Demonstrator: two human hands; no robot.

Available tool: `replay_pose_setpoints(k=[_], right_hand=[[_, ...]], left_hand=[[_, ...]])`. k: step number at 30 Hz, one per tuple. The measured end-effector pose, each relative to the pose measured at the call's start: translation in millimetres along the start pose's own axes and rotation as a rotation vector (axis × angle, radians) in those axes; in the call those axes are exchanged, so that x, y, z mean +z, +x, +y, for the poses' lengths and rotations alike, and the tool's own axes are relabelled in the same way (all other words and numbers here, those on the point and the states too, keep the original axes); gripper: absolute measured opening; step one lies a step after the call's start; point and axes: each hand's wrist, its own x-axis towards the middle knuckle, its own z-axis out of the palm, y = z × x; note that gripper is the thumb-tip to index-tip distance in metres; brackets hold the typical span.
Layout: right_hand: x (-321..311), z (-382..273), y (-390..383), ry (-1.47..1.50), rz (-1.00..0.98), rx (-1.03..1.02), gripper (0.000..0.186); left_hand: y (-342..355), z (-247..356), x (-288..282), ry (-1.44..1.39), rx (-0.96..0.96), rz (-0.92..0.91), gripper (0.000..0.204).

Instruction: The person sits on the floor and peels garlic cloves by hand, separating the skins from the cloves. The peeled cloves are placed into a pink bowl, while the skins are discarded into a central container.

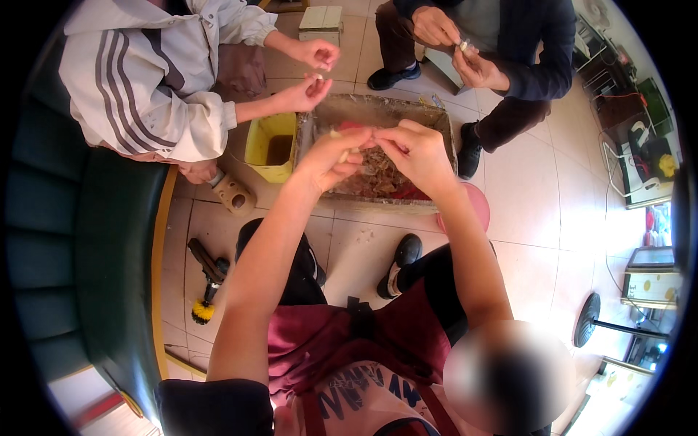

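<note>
Both my hands meet above a worn rectangular box filled with brown papery skins. My left hand is closed, its fingers curled around pale pieces that look like garlic cloves. From the right, my right hand touches the left fingertips in a pinch. What lies between thumb and finger there is too small to make out. Something red shows in the box behind my left hand.
A yellow bucket with brownish liquid stands left of the box; a pink basin is at its right. Two people sit across, pinching small pale pieces. A drill with a yellow brush lies on the floor beside a dark green padded bench.
</note>
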Motion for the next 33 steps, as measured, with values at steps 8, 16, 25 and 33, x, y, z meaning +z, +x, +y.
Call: replay_pose_setpoints(k=[8, 16, 25, 33], right_hand=[[9, 3, -3, -0.005, -0.025, -0.031, 0.009], [1, -3, 4, 0.001, 0.03, 0.324, 0.011], [1, -1, 0, 0.138, -0.074, 0.489, 0.015], [13, 17, -10, 0.535, -0.04, 0.603, 0.011]], left_hand=[[4, -2, -4, 0.134, 0.013, 0.059, 0.033], [-2, 2, 6, 0.217, 0.014, 0.017, 0.029], [-9, 1, 9, 0.322, 0.167, 0.157, 0.035], [-11, -4, 12, 0.356, 0.184, 0.142, 0.036]])
